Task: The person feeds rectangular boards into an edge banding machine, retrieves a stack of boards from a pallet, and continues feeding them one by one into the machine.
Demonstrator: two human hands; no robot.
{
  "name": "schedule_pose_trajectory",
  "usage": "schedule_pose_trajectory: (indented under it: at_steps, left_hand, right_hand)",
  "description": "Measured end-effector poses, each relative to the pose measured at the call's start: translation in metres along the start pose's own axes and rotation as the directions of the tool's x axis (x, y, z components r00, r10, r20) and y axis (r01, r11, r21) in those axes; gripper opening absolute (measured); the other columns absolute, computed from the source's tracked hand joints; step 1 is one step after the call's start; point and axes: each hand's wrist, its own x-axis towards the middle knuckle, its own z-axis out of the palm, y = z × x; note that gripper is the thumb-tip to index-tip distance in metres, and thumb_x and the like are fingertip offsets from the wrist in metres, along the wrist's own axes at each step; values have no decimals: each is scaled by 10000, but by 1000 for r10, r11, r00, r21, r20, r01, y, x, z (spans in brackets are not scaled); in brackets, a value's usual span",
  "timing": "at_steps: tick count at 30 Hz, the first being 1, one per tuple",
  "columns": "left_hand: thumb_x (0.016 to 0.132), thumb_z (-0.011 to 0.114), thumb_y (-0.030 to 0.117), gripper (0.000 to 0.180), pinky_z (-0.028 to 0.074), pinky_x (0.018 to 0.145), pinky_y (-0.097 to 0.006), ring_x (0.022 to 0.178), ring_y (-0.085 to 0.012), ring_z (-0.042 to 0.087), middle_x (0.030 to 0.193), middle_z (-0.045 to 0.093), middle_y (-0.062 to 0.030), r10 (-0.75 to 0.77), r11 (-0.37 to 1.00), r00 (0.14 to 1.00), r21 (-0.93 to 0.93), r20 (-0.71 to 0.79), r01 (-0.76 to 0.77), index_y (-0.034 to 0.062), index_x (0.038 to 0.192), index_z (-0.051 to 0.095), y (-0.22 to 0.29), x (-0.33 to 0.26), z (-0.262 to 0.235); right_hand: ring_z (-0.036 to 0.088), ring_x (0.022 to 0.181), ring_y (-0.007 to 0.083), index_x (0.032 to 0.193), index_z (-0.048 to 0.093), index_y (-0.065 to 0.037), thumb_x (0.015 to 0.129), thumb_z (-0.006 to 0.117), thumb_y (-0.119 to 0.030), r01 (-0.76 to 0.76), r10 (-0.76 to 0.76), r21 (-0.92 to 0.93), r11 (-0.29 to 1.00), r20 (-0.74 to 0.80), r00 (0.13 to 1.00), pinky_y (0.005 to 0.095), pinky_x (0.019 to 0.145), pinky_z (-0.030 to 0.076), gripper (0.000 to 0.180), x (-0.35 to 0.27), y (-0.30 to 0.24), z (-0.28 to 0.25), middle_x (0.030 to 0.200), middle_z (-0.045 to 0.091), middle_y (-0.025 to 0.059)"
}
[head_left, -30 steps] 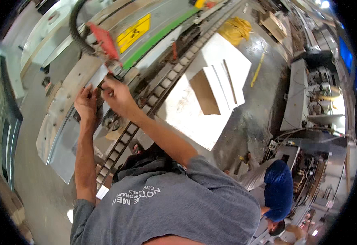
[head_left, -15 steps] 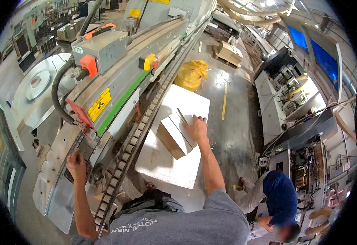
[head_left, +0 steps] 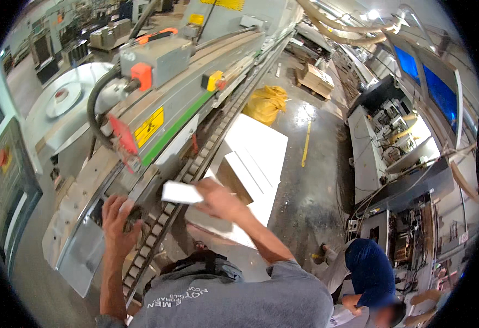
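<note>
Holding a small white panel in my right hand, I have my fingers curled shut round its right end, so the piece sticks out flat to the left, above the chain track of the long machine. The motion blurs the hand a little, so I cannot tell just how the fingertips sit on the underside.

My left hand is lower and further left, pressed on the near edge of the machine bed just beside the chain track. Its fingers are bent and closed loosely over a dark part there; I cannot tell whether they truly grip it or only rest on it.

To the right of my right hand lies a stack of white boards on the wet floor, with a brown-faced piece among them. Further off sits a yellow sack, and beyond it a wooden pallet stack.

On the machine, a yellow warning label sits beside a green strip, and a black hose loops up to an orange fitting.

Near right, another person in a blue top crouches by the cabinets.
</note>
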Motion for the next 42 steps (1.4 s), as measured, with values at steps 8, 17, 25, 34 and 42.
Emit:
schedule_pose_trajectory:
  at_steps: [8,17,25,34,42]
  left_hand:
    - [659,839,19,522,513,894,-437,1084,-387,600,1216,625,-172,-88,996,986,-11,144,91,60,1155,683,-54,-62,-40]
    - [643,813,-53,493,502,927,-448,1105,-379,597,1186,651,-153,-269,921,922,206,-279,331,45,1115,708,-128,-161,-78]
    - [688,830,34,377,459,841,-468,972,-323,569,1012,642,-99,-326,776,847,393,-420,494,99,1051,755,-144,-193,-91]
    - [724,805,13,348,484,720,-382,786,-281,594,834,639,-92,-424,816,827,241,-369,526,75,1062,752,-153,-192,-95]
    - [751,797,42,319,486,731,-383,793,-285,600,848,628,-112,-461,798,818,242,-345,552,45,1065,744,-154,-192,-97]
  right_hand:
    - [517,1151,385,1346,500,39,766,779,-161,555,-528,121,823,-200,825,483,971,451,674,86,-125,85,1250,542,215]
    - [636,954,196,1508,287,76,945,655,-166,-97,-66,915,391,133,989,310,735,577,715,93,-217,235,1166,637,162]
    - [609,951,168,1536,62,107,938,630,-142,-291,-7,940,176,297,955,300,722,599,862,125,-269,236,1363,502,219]
    - [585,940,154,1537,74,106,951,637,-161,-62,37,952,300,53,998,266,711,583,856,126,-269,283,1270,497,165]
    - [514,1068,183,1528,138,112,884,708,-144,-29,137,893,449,-37,990,285,802,520,898,128,-282,283,1227,486,152]
